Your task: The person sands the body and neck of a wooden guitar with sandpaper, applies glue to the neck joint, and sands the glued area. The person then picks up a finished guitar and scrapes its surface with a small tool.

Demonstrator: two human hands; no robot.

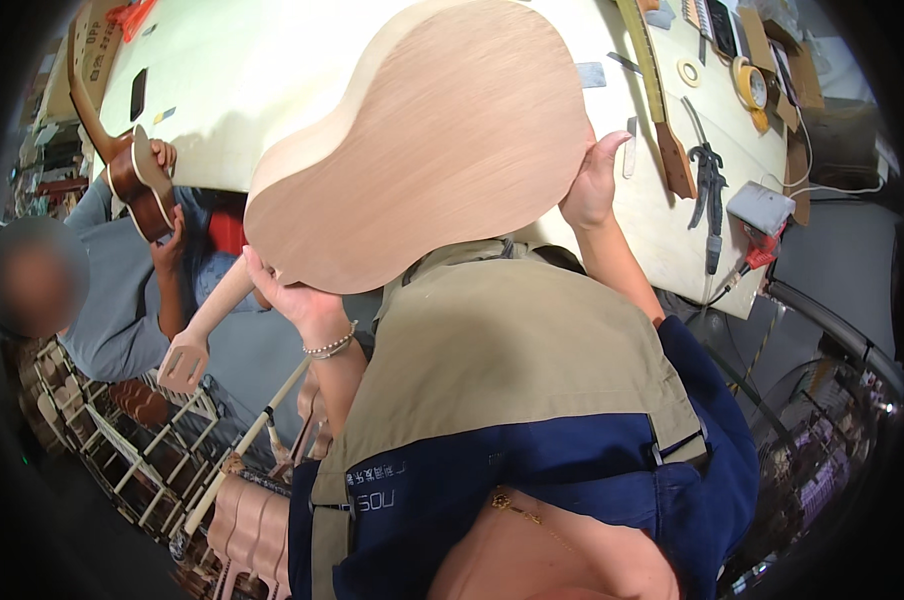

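Observation:
I hold an unfinished pale wooden guitar body [412, 140] tilted, its flat face toward me, above my apron at the table edge. My left hand [297, 295] grips its lower left end where the neck [227, 295] extends down-left to a slotted headstock [182, 365]. My right hand [592, 180] holds the right edge of the body, thumb pointing up along the side.
A co-worker [112, 290] at left holds a small brown instrument [137, 185]. On the white table [192, 80] lie a long neck piece [677, 160], clamp [710, 190], tape rolls [752, 88] and a corded grey tool [762, 210]. Racks of wooden parts [242, 530] stand lower left.

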